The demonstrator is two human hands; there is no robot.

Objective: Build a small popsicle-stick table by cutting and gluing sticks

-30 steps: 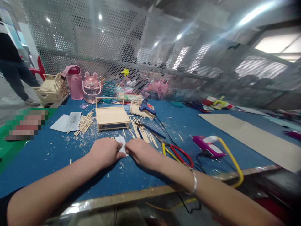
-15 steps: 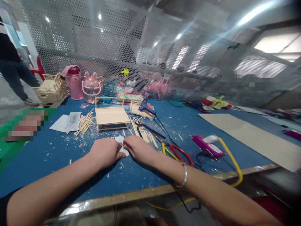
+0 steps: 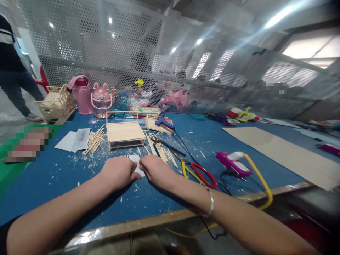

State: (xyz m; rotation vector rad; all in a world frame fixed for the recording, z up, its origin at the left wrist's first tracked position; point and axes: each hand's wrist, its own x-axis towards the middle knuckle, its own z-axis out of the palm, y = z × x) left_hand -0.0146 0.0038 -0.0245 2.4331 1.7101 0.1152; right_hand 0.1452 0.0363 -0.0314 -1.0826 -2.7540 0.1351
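Near the front of the blue table, a small white piece of paper (image 3: 136,159) lies between my two hands. My left hand (image 3: 118,170) is closed over its left side, thumb pointing right along the near edge. Bent fingers of my right hand (image 3: 156,168) are pinched together at the paper's right side; whatever they hold is hidden. Just beyond the hands stands a small wooden stick frame (image 3: 125,131) with a slatted top and a raised back bar. Thin wooden sticks (image 3: 94,141) are heaped to its left, beside white and grey sheets (image 3: 71,140).
Right of my hands lie red-handled scissors (image 3: 203,174), pliers with a yellow handle (image 3: 184,169), a blue glue gun (image 3: 164,121) and a purple tool (image 3: 233,164) with cord. Bottles (image 3: 82,95) and a wooden model (image 3: 57,102) stand behind. Cardboard (image 3: 276,152) lies right. A person (image 3: 16,71) stands left.
The camera view has shifted slightly. Both hands keep nearly the same place and grip at the paper, and nothing on the table has visibly moved.
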